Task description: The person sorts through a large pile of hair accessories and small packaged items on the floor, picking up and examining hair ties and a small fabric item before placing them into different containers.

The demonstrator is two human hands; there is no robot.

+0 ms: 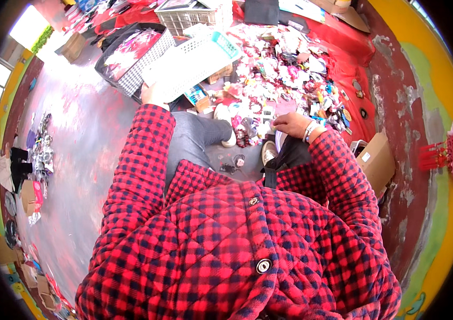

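White, perforated and rectangular, a plastic basket with a green end [184,66] slants at eleven o'clock, its near corner gripped by the left hand [154,95]. It partly covers a black-lined bin with pale lattice sides [140,76]. At two o'clock, the right hand [290,125] bends its fingers near a heap of small colourful trinkets [296,74]; I can't tell whether they hold anything. One brown cardboard box [378,160] stands at three.

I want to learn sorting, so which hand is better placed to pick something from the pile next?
Probably the right hand: it is close to the pile, while the left hand holds the white basket.
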